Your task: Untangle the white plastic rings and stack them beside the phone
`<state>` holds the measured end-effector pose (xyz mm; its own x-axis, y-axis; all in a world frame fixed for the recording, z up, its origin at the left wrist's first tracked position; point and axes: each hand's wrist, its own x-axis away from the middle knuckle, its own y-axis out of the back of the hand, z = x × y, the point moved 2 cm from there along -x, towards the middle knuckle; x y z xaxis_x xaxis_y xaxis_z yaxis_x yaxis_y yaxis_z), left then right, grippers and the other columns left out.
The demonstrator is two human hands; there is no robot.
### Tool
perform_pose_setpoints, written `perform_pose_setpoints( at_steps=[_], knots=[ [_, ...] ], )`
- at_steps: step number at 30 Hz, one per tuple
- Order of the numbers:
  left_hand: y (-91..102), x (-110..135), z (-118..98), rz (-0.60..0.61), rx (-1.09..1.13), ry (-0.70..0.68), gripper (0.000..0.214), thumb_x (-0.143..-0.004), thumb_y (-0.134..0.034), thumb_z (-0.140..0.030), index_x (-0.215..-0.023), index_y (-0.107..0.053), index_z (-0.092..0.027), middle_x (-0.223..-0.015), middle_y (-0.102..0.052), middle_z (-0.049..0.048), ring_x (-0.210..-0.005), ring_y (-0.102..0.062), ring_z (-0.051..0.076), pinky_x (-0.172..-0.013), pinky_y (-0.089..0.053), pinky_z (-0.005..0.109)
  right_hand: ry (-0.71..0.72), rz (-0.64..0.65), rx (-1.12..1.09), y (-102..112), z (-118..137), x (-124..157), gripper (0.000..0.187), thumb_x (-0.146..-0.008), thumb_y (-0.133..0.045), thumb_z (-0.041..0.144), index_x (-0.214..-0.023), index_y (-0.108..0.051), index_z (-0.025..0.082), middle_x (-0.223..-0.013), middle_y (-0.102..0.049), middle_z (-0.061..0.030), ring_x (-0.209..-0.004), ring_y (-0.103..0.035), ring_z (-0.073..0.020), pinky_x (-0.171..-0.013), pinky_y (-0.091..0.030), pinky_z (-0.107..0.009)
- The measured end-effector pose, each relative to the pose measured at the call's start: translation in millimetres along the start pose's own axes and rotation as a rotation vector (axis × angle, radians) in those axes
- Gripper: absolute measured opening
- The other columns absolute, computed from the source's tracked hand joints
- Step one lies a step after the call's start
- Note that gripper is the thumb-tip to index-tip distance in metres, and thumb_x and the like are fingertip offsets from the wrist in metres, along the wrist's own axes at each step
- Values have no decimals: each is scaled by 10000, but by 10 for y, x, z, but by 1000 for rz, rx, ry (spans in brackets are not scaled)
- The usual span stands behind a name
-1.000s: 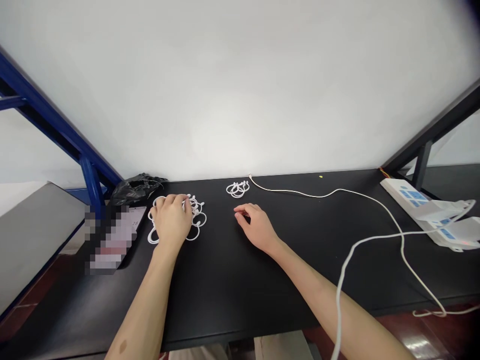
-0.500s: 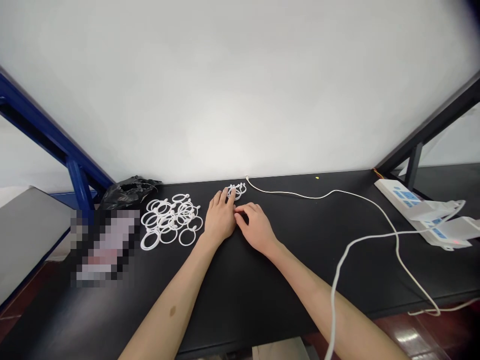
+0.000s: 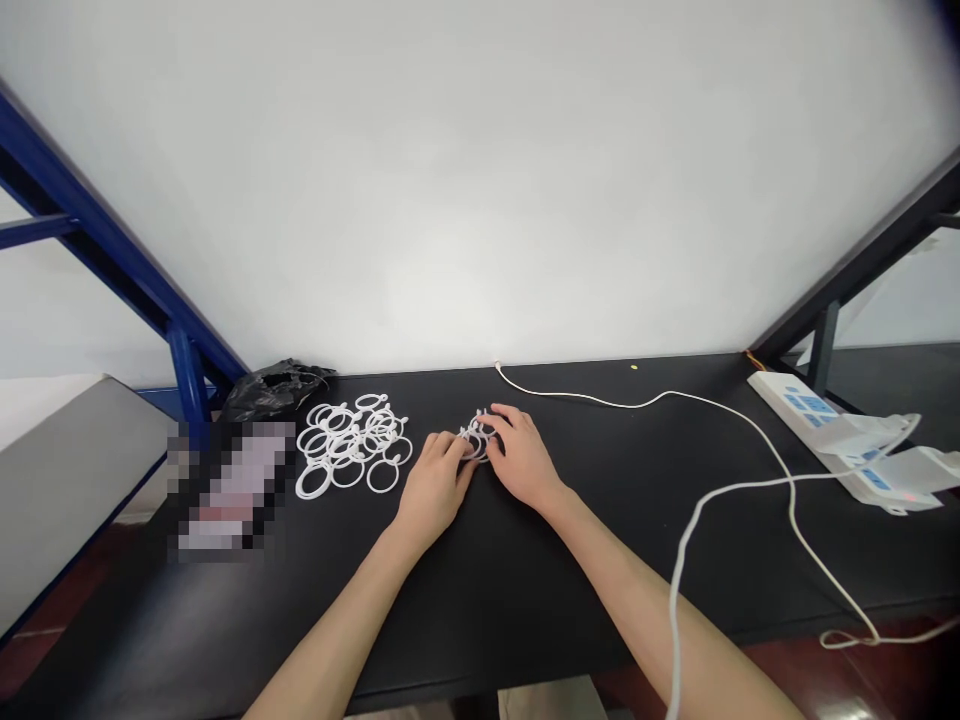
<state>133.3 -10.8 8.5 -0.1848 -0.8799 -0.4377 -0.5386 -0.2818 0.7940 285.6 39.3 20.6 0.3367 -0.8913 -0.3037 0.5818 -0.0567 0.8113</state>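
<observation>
A small bunch of white curtain rings (image 3: 477,446), each with a little eyelet, is between my two hands on the black table. My left hand (image 3: 433,490) grips the bunch from the left, its fingers curled at the rings' edge. From the right, my right hand (image 3: 526,458) closes thumb and fingers on the same rings. Fingers cover part of the bunch, so how many rings it has cannot be seen. To the left of my left hand lies a loose, overlapping pile of white curtain rings (image 3: 346,458).
A crumpled black plastic bag (image 3: 274,390) and a blurred-out flat item (image 3: 236,485) lie on the left. A white cable (image 3: 720,493) runs across the right side to a white power strip (image 3: 840,430). Blue frame bars (image 3: 135,250) slope at the left, with a white wall behind.
The small bunch of rings has come nearer, away from the wall. My left hand has drawn back from lying over it to gripping its side, and my right hand has moved onto it.
</observation>
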Motion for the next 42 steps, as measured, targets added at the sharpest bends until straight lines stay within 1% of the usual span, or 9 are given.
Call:
perform_pose_setpoints(
  at_steps=[4, 9, 16, 20, 25, 28, 31, 37, 42],
  knots=[
    [125, 118, 7, -7, 128, 32, 40, -950, -542, -173, -954, -549, -212, -945, -612, 27, -922, -559, 203, -814, -500, 338, 17, 32, 82, -7, 7, 10, 238, -934, -537, 205, -1104, -702, 201, -1252, -617, -101, -1191, -533, -287, -1033, -455, -468],
    [189, 59, 24, -49, 125, 50, 51, -965, -526, -214, -977, -575, -217, -956, -633, 34, -934, -562, 213, -820, -498, 356, -33, -8, 140, 29, -1, 10, 165, -926, -550, 194, -1002, -695, 181, -1108, -642, -103, -1044, -572, -276, -936, -489, -448],
    [212, 44, -1, 29, 19, 29, 100, -923, -602, -256, -990, -670, -224, -998, -646, 56, -961, -553, 240, -870, -504, 426, -67, -128, -40, 97, -8, 10, 133, -925, -548, 222, -982, -667, 198, -1100, -617, -103, -1044, -593, -269, -941, -510, -464],
    [230, 50, -24, -82, 29, 52, 171, -937, -591, -315, -1055, -696, -250, -1147, -635, 72, -1066, -553, 252, -929, -500, 436, 32, -179, -169, 137, 60, 31, 130, -931, -559, 237, -992, -673, 223, -1165, -594, -90, -1126, -598, -245, -981, -512, -430],
    [283, 35, -4, -205, 114, 156, 206, -967, -536, -324, -1098, -636, -202, -1061, -650, 78, -1009, -579, 226, -908, -499, 393, 175, -156, -254, 87, 201, 101, 116, -930, -595, 244, -956, -705, 218, -1161, -586, -88, -996, -651, -192, -912, -554, -364],
    [299, 18, 13, -181, 212, 160, 178, -988, -490, -309, -989, -640, -212, -941, -674, 43, -894, -578, 200, -818, -501, 344, 232, -132, -271, 31, 268, 135, 120, -935, -589, 241, -934, -708, 226, -1169, -601, -86, -990, -658, -189, -882, -564, -353],
    [317, -3, 29, -168, 280, 156, 195, -993, -475, -282, -902, -633, -214, -896, -675, 29, -852, -566, 188, -780, -486, 319, 233, -120, -348, 11, 299, 148, 136, -934, -552, 196, -987, -671, 235, -1172, -645, -74, -1072, -657, -197, -942, -548, -366],
    [326, -10, 10, -119, 317, 86, 154, -970, -491, -224, -876, -612, -216, -921, -679, 33, -857, -592, 179, -782, -489, 301, 15, -119, -658, 70, 269, 125, 294, -930, -574, 284, -1204, -496, 211, -1156, -704, -93, -938, -710, -175, -833, -594, -344],
    [273, 25, -39, -13, 286, 5, 216, -969, -432, -173, -917, -636, -217, -916, -675, 36, -818, -629, 158, -763, -517, 281, 52, -103, -583, 162, 274, 89, 218, -964, -520, 342, -1057, -666, 210, -1068, -677, -80, -873, -683, -161, -802, -586, -316]
  ],
)
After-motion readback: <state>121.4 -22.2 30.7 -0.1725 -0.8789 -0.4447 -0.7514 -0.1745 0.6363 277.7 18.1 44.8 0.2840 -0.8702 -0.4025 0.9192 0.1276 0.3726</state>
